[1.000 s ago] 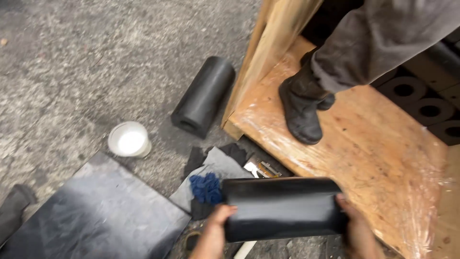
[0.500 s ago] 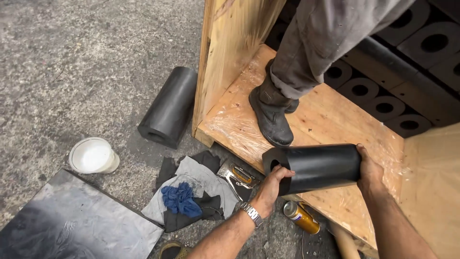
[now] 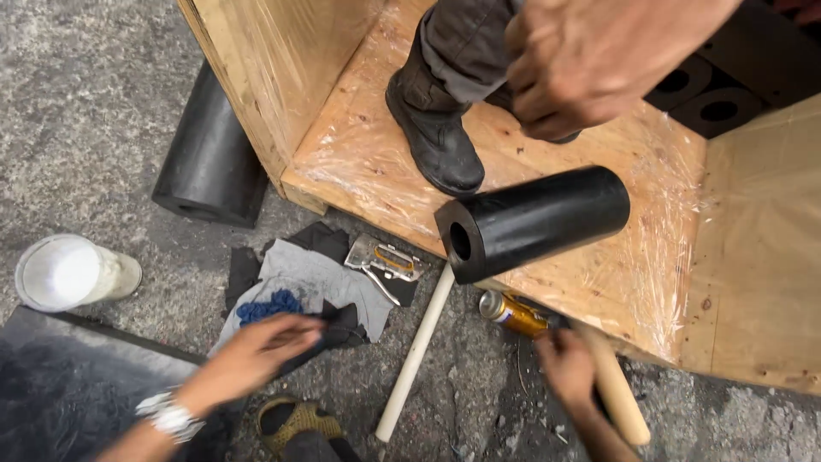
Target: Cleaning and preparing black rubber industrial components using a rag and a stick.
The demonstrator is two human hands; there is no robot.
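Nearest, at the bottom edge: left hand point(image 3: 256, 351), watch at the wrist, fingers apart and laid flat on the dark edge of the cloth pile point(image 3: 316, 278), just beside a blue rag point(image 3: 269, 304). Clamps nothing.

Right hand point(image 3: 564, 364) hangs low on the other side, fingers curled at the top of a thick wooden handle point(image 3: 620, 402), just beside a gold can point(image 3: 511, 312). Cannot tell whether closed on anything.

Best done, judging by the clutter: pinch one layer of cloth rather than the heap, and lift clear of the stapler point(image 3: 385, 261) lying on its far edge. On the right, take care not to nudge the can, round and prone to roll.

Can lies on its side on the asphalt, silver end to the upper left, long axis running down to the right, close under the crate edge. Handle runs from the right hand down and to the right. Pale dowel point(image 3: 415, 355) slants between the two hands.

Further out: black cylinder point(image 3: 534, 222) on its side on the film-covered crate floor point(image 3: 359, 154), bore end overhanging the edge toward the lower left, long axis rising to the right. Left of that, a white cup point(image 3: 73, 274) and a second cylinder point(image 3: 214, 154) against the crate wall.

Farthest: another person's boot point(image 3: 432, 128) on the plywood, and that person's hand point(image 3: 599, 60) above.
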